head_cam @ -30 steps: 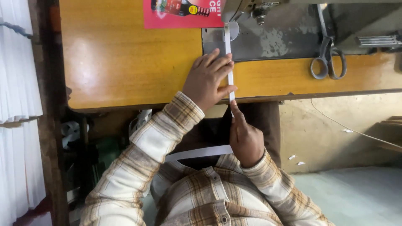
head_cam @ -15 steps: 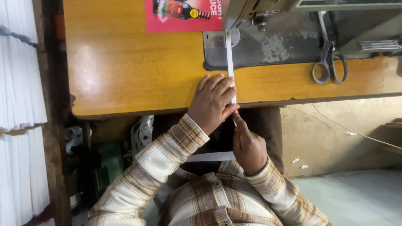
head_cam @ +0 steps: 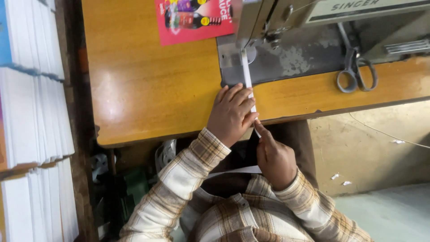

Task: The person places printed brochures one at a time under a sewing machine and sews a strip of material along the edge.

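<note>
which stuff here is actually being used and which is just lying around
In use: white strip, left hand pressing it flat, right hand pinching its near end, sewing machine.
Lying about: scissors, red leaflet, white stacks.

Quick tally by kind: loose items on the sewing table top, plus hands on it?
Narrow white fabric strip: 1
Grey metal scissors: 1
Red printed paper sheet: 1
Hands, left hand and right hand: 2
Total: 5
</note>
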